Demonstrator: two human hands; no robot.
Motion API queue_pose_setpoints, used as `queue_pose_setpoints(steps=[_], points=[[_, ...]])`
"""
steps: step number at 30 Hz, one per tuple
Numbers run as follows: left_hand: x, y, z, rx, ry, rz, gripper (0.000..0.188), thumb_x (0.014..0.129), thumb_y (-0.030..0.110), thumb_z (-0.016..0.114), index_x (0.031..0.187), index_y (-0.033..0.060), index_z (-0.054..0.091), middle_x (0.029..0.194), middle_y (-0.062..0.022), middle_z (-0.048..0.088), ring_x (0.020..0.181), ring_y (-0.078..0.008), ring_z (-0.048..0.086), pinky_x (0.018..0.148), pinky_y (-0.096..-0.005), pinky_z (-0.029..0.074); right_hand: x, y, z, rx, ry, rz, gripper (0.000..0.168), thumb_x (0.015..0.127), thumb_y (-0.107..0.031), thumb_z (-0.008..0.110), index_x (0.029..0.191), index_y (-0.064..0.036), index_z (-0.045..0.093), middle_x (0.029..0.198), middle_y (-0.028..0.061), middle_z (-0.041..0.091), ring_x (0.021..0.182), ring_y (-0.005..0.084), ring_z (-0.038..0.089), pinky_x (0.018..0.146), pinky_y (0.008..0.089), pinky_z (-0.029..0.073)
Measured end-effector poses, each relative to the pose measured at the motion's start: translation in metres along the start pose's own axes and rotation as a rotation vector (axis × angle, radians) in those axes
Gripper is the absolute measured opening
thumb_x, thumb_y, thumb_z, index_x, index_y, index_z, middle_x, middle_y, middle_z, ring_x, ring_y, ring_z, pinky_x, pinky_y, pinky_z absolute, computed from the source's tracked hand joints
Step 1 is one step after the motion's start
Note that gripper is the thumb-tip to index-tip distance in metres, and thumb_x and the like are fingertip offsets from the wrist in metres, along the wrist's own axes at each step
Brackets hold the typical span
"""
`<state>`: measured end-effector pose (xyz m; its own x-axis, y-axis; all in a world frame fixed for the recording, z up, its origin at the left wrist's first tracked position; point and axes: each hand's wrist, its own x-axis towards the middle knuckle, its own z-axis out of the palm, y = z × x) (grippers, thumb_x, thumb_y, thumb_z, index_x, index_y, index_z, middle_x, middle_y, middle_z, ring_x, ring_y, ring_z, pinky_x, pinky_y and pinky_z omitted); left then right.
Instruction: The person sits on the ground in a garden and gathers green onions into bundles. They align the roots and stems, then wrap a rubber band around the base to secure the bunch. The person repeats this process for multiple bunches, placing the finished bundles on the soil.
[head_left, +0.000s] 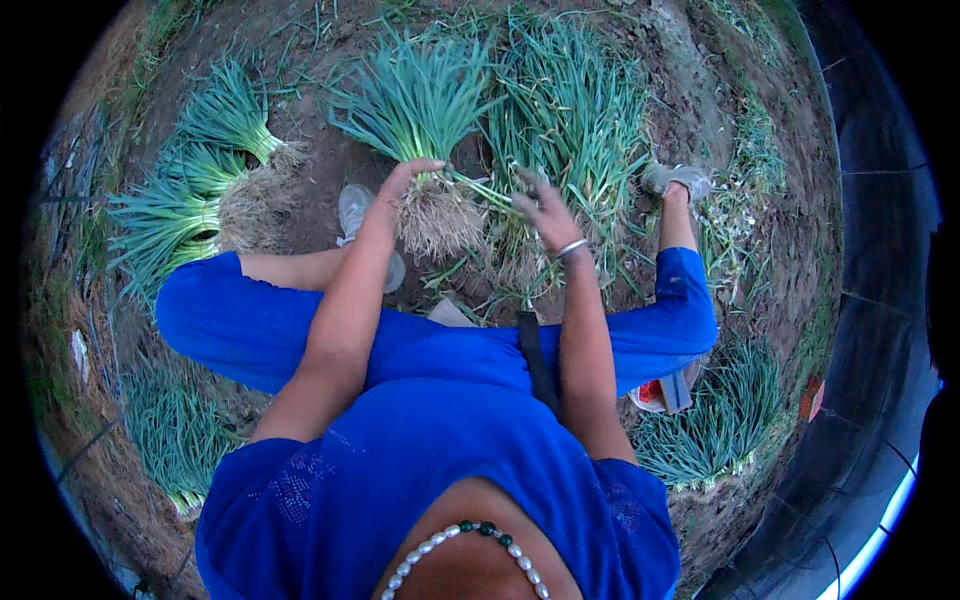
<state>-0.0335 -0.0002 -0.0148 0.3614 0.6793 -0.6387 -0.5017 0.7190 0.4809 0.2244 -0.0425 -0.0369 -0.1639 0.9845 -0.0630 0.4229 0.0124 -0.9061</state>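
Note:
My left hand (405, 176) is closed around a thick bunch of allium greens (431, 97), just above its pale tangled roots (439, 217). The leaves fan out away from me. A few thin green stalks (484, 189) stick out sideways from this bunch towards my right hand (550, 214). That hand is slightly blurred, with its fingers spread, and a bracelet circles its wrist. The stalks reach its fingertips; whether they touch is hard to see. Beyond and beside it lies a large loose heap of the same greens (577, 112).
Bundled greens (206, 217) lie on the soil at the left, roots facing inward. More greens lie behind at the left (176, 427) and right (712, 420), near a container with red contents (649, 396). Scraps (739, 217) litter the right side. Dark sheeting (881, 225) borders the right.

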Motion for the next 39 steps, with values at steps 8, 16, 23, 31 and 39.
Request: queue_pose_setpoints(steps=[8, 16, 23, 31, 39], points=[[0.017, -0.017, -0.029, -0.086, 0.000, -0.002, 0.023, 0.072, 0.017, 0.059, 0.090, 0.0020, 0.058, 0.078, -0.0127, 0.062, 0.067, -0.0264, 0.062, 0.065, -0.0393, 0.053, -0.019, 0.003, 0.030, 0.518, 0.044, 0.450, 0.028, 0.087, -0.027, 0.051, 0.101, -0.004, 0.058, 0.071, 0.0025, 0.056, 0.062, 0.0088, 0.051, 0.051, 0.0221, 0.039], [0.049, -0.076, -0.031, -0.161, -0.110, -0.006, 0.028, 0.076, 0.016, 0.064, 0.099, 0.0025, 0.056, 0.086, -0.0103, 0.062, 0.075, -0.0215, 0.063, 0.068, -0.0364, 0.052, 0.029, -0.052, 0.064, -0.572, 0.007, 0.153, 0.027, 0.080, -0.026, 0.049, 0.075, -0.001, 0.057, 0.079, 0.0243, 0.059, 0.074, 0.0406, 0.057, 0.068, 0.0473, 0.046], [0.048, -0.070, -0.038, -0.148, -0.144, -0.104, 0.023, 0.074, 0.015, 0.062, 0.093, 0.0016, 0.057, 0.077, -0.0118, 0.062, 0.064, -0.0222, 0.063, 0.060, -0.0352, 0.054, 0.006, -0.026, 0.068, -0.232, 0.052, 0.189, 0.029, 0.078, -0.027, 0.053, 0.081, 0.001, 0.058, 0.072, 0.0216, 0.059, 0.072, 0.0370, 0.058, 0.066, 0.0400, 0.046], [0.055, -0.082, -0.038, -0.185, -0.081, -0.136, 0.024, 0.075, 0.022, 0.065, 0.088, 0.0038, 0.058, 0.075, -0.0093, 0.062, 0.066, -0.0208, 0.062, 0.062, -0.0340, 0.052, 0.003, -0.055, 0.073, -0.568, -0.021, 0.048, 0.026, 0.079, -0.027, 0.051, 0.092, -0.006, 0.058, 0.076, 0.0195, 0.060, 0.071, 0.0367, 0.058, 0.064, 0.0453, 0.046], [0.044, -0.055, -0.014, -0.011, 0.008, 0.017, 0.015, 0.068, 0.011, 0.062, 0.079, 0.0016, 0.058, 0.067, -0.0093, 0.061, 0.054, -0.0199, 0.059, 0.052, -0.0328, 0.051, -0.017, -0.026, 0.074, -0.569, 0.211, -0.267, 0.021, 0.083, -0.024, 0.048, 0.074, -0.006, 0.053, 0.061, 0.0165, 0.056, 0.055, 0.0354, 0.055, 0.049, 0.0437, 0.042]])
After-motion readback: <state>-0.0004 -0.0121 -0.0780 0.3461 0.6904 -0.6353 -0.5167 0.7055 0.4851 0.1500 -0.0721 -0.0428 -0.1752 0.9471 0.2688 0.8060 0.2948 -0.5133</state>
